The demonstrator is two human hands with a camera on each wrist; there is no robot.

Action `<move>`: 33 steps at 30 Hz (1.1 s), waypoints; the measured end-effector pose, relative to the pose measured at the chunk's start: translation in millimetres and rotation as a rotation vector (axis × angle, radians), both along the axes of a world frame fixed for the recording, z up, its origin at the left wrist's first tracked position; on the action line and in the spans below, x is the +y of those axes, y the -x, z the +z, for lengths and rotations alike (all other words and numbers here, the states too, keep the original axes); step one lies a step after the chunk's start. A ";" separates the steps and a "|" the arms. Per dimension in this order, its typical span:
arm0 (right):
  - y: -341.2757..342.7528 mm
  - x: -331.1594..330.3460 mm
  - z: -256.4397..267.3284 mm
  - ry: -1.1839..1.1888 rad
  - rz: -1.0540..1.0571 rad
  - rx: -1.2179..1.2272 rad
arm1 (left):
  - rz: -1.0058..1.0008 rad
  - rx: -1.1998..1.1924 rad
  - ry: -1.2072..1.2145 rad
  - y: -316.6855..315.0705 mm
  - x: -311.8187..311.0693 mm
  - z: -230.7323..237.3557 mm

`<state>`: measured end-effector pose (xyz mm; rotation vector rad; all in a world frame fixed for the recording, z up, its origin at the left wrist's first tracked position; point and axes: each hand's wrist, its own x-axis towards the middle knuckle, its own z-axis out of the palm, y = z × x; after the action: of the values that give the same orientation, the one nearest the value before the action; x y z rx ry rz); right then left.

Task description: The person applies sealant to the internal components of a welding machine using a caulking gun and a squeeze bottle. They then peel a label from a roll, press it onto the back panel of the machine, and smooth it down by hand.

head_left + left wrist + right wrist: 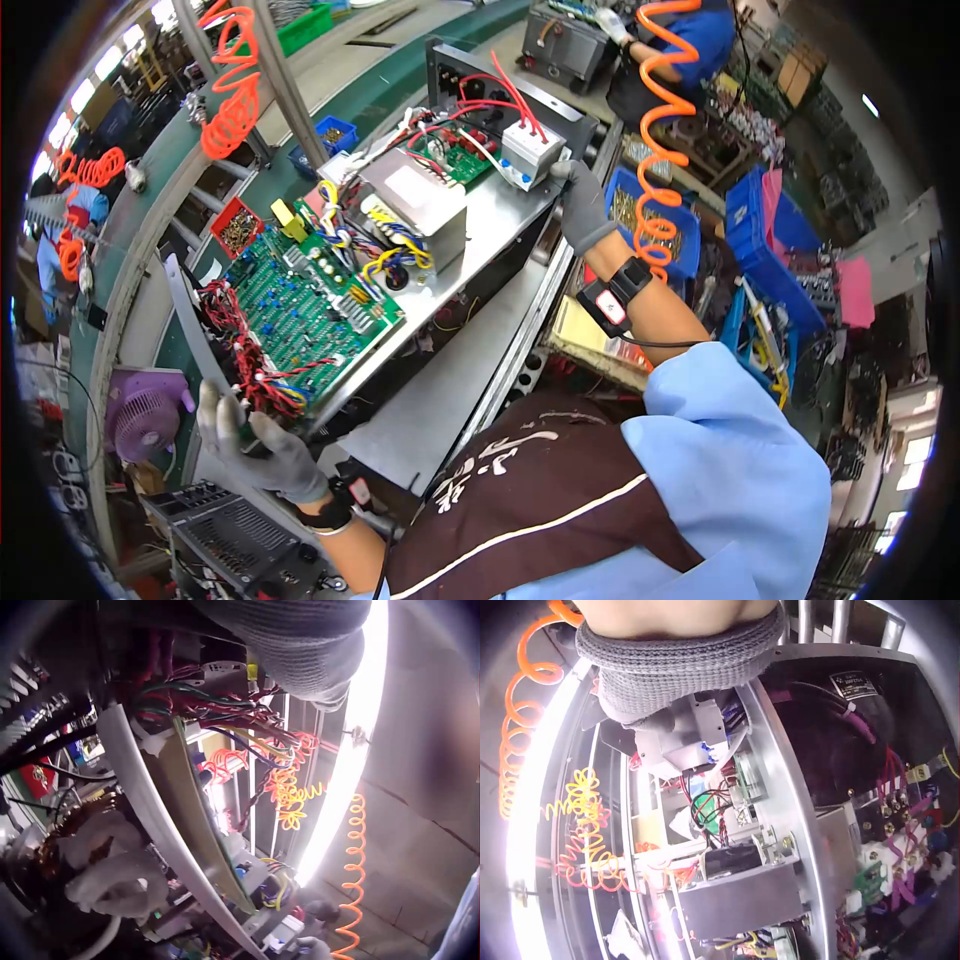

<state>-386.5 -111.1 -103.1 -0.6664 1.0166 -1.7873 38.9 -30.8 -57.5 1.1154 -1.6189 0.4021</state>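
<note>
An open electronics chassis point(480, 235) lies across the middle of the head view. It carries a green circuit board point(315, 300), a grey-covered transformer point(415, 190) and a white block point(530, 155) with red wires. My gloved left hand point(270, 460) grips the near end of the curved grey panel point(190, 310), fingers on its outer side. In the left wrist view the panel point(169, 825) runs between gloved fingers. My gloved right hand point(585, 210) holds the chassis's far right corner, knuckles bent close beside the white block. In the right wrist view its fingertips reach the block point(686, 739).
Rails point(515, 350) run beside the chassis. Blue bins point(650, 220) of small parts stand at right, a red bin point(238, 225) at left. An orange coiled hose point(660, 130) hangs near my right hand. A purple fan point(145, 420) stands lower left. Another person point(680, 60) works beyond.
</note>
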 end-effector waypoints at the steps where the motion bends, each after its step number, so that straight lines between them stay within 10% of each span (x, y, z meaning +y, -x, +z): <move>1: -11.7 16.2 14.0 0.051 0.042 0.009 | -0.016 0.031 -0.005 -3.2 -3.2 1.2; 10: 26.8 113.6 -76.0 -0.016 0.107 0.060 | -0.192 0.140 -0.237 -37.7 -19.0 12.7; 13: 48.1 181.6 -139.3 -0.500 0.157 0.437 | -0.120 -0.286 -0.193 -41.5 -21.8 34.4; 19: 57.7 269.6 -177.8 -0.800 0.031 0.596 | -0.291 0.176 -0.361 -27.7 -17.4 24.7; 25: 48.9 194.5 -211.0 -0.744 -0.376 1.087 | -0.298 0.289 -0.378 -20.2 -12.6 20.4; 28: 51.5 151.9 -209.7 -0.846 -0.289 1.249 | -0.406 0.854 -0.508 0.1 -11.2 35.3; 33: 62.0 108.5 -203.8 -0.898 -0.311 1.466 | -0.413 0.347 -0.319 -15.2 -14.6 46.9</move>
<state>-448.5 -2.5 -306.9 -1.2288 2.7343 -0.5942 54.0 -45.4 -10.6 0.9807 -1.5773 -0.3146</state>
